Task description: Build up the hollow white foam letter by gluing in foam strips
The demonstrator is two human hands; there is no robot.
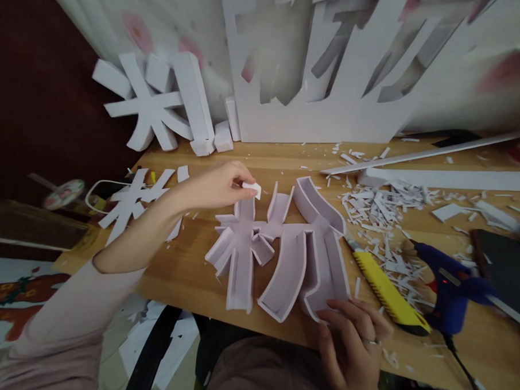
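A hollow white foam-board character (283,234) with raised side walls lies on the wooden table in front of me. Pinched between the thumb and fingers of my left hand (231,185) is a small white foam-board piece (251,189), just above the top of the character's left part. My right hand (352,340) rests at the character's lower right corner, fingers spread and touching its wall. Close by on the right lies a yellow utility knife (389,290).
A blue glue gun (451,284) with a lit red dot and a pile of white scraps (385,207) lie on the right. Finished foam characters (152,102) and a cut-out board (317,118) stand at the back. Flat cut-outs (131,200) lie left.
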